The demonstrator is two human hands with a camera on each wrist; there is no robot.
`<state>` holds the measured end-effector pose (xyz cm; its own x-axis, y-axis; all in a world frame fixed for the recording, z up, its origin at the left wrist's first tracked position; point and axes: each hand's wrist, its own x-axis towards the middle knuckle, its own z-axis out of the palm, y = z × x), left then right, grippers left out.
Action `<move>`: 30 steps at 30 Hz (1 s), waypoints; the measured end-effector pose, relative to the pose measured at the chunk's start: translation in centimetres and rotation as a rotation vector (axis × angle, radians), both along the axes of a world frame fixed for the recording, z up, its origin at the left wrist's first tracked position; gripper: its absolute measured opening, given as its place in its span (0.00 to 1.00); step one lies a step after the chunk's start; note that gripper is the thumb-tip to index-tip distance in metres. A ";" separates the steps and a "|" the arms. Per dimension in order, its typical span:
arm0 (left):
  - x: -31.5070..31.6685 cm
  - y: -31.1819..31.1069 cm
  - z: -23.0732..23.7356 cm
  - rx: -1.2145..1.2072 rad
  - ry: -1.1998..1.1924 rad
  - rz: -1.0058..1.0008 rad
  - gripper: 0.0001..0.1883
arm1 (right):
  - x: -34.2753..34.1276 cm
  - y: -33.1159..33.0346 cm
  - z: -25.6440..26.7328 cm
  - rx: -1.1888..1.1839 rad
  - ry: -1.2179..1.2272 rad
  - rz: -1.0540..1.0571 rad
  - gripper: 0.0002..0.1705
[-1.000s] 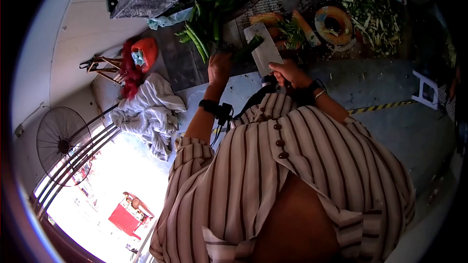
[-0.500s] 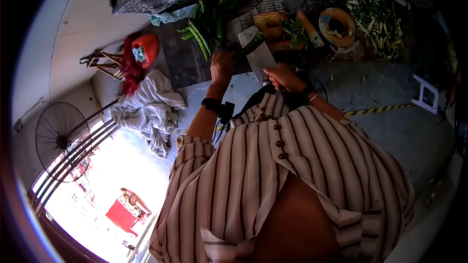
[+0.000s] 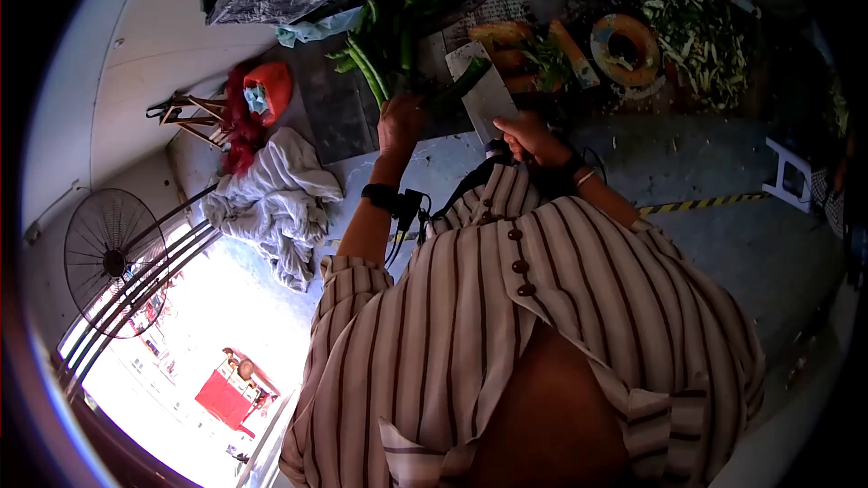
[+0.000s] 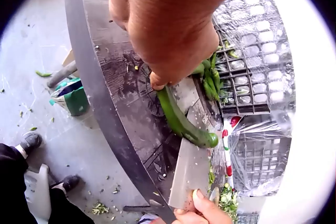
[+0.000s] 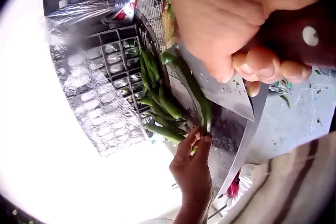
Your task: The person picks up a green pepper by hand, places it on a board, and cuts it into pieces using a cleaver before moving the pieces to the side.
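Note:
In the right wrist view my left hand (image 5: 193, 168) pinches one end of a long green pepper (image 5: 190, 85). The pepper's far end lies over the flat blade of a cleaver (image 5: 223, 95). My right hand (image 5: 236, 19) grips the cleaver's dark handle, its fingers curled round it. In the left wrist view the curved pepper (image 4: 181, 124) runs from my left fingertips to the blade (image 4: 190, 174). Whole green peppers (image 5: 157, 100) lie beside my left hand. The head view shows both hands near the table's edge, left hand (image 3: 400, 126) and right hand (image 3: 535, 139).
Chopped green pieces (image 3: 694, 41) are heaped at the table's right, near large painted letters. A black crate (image 4: 233, 71) with plastic film stands behind the peppers. Left of the table are a red bag (image 3: 277, 90), grey cloth (image 3: 280, 199) and a fan (image 3: 115, 262). A white stool (image 3: 789, 173) stands right.
Over the last second the cleaver and my right hand have shifted slightly, and the blade's angle has changed a little. My left hand has moved slightly left, and its grip on the pepper looks the same.

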<state>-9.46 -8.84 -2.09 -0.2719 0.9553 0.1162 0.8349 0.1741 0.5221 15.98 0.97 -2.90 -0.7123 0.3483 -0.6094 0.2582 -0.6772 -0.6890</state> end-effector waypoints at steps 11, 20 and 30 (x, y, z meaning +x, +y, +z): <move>1.2 1.1 -0.6 0.081 0.021 -0.041 0.09 | -0.8 -0.5 0.5 0.024 -0.039 0.057 0.23; 1.6 1.0 -0.8 0.066 0.010 -0.012 0.10 | -1.2 -0.8 1.4 0.026 -0.028 0.054 0.24; 0.1 0.6 0.1 -0.041 -0.172 0.047 0.09 | -0.4 0.1 1.0 0.009 -0.047 0.065 0.22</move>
